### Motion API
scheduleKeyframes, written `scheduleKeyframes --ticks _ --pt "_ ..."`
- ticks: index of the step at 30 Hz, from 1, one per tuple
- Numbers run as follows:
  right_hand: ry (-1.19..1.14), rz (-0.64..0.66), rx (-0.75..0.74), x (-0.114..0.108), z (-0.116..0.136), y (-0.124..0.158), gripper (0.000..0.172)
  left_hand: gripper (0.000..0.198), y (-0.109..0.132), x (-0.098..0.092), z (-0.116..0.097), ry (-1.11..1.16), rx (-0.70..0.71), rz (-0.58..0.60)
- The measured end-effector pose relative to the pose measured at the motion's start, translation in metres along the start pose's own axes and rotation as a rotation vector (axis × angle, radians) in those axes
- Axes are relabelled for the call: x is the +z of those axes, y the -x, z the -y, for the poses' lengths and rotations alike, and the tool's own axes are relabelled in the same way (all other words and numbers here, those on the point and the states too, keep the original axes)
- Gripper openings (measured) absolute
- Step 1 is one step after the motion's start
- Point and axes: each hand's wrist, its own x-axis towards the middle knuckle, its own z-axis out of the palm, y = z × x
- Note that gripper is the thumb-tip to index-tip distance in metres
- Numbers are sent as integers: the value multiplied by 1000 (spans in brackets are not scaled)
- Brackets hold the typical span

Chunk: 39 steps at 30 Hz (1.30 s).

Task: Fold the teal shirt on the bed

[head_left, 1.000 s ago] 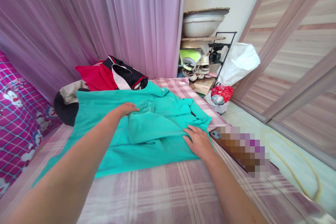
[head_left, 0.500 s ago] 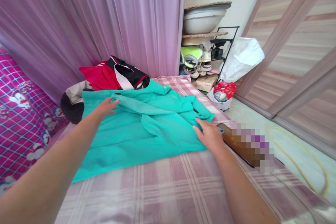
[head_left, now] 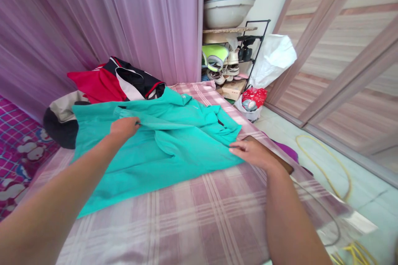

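Note:
A teal jacket (head_left: pixel 186 149) lies spread on the bed, its sleeve folded across the front and its collar end toward the right. My left hand (head_left: pixel 124 128) is closed around the sleeve near the cuff. At the jacket's right edge, the thumb and fingers of my right hand (head_left: pixel 252 152) pinch the fabric. Just beyond my right hand a brown phone (head_left: pixel 284 165) lies on the bed, partly hidden by the hand and wrist.
Behind the jacket sit red and navy clothes (head_left: pixel 102 85) and a grey-and-black bundle (head_left: pixel 62 118). A plaid sheet (head_left: pixel 186 219) covers the bed. To the right stand a shoe rack (head_left: pixel 256 60), bags (head_left: pixel 255 99) and a wardrobe (head_left: pixel 329 62). A yellow cable (head_left: pixel 350 178) lies on the floor.
My left hand has closed on the jacket's sleeve. My right hand's fingers have come together on the jacket's right edge. The view has shifted a little to the right.

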Motion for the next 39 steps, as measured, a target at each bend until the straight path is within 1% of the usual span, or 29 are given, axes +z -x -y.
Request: scheduleKeyframes --ticks 1,2,3,5,7,8,10,12,14,16,17,19,20,22,24,25,27,28,29,31,32,35,37,39 --pt "-49 66 -7 1 0 0 36 22 -5 -5 1 28 -23 -11" --pt "-95 99 -11 3 0 -2 39 21 -11 -11 2 68 -51 -26" --pt "-124 87 -7 6 2 -4 42 20 -16 -18 4 109 -84 -43" --pt "-102 -55 22 16 8 -11 42 22 -27 -31 5 166 -144 -87" --pt "-17 -187 42 28 16 -19 40 25 -36 -38 3 177 -168 -142" --pt "36 -221 48 33 20 -22 40 30 -38 -38 1 184 -171 -163" --pt "124 -231 58 42 25 -27 41 47 -35 -30 -6 239 -157 -171" --pt "186 -208 79 47 28 -30 42 63 -18 -16 -16 331 -107 -158" --pt "235 -187 98 49 28 -30 42 68 14 2 -28 408 12 -161" --pt "265 -178 99 48 27 -28 41 60 56 21 -38 457 230 -183" --pt "272 -179 97 48 27 -28 41 55 78 31 -42 454 365 -162" --pt "282 -190 91 45 28 -26 41 48 117 49 -46 409 615 -47" --pt "289 -203 83 44 31 -25 41 47 132 58 -46 382 675 -9" --pt "306 -251 40 41 41 -23 41 50 151 74 -43 318 706 6" --pt "315 -297 -58 42 57 -18 44 54 156 88 -39 259 685 -10" --pt "317 -295 -133 45 67 -16 45 56 155 93 -37 236 678 -11" --pt "337 -215 -287 55 83 -11 48 57 150 100 -36 209 679 10" --pt "359 -141 -331 61 89 -9 49 57 147 101 -36 203 682 25" --pt "386 -60 -341 67 93 -7 51 57 145 102 -37 200 685 36" --pt "442 70 -271 78 93 -5 55 57 144 102 -39 198 685 33" --pt "464 108 -218 81 92 -5 56 56 145 101 -39 194 690 21" --pt "503 134 -116 85 86 -5 58 56 152 97 -35 167 730 -43" --pt "518 135 -84 85 85 -4 59 56 160 96 -23 141 736 -97" --pt "532 137 -73 85 84 -3 59 57 171 96 -3 109 684 -136"
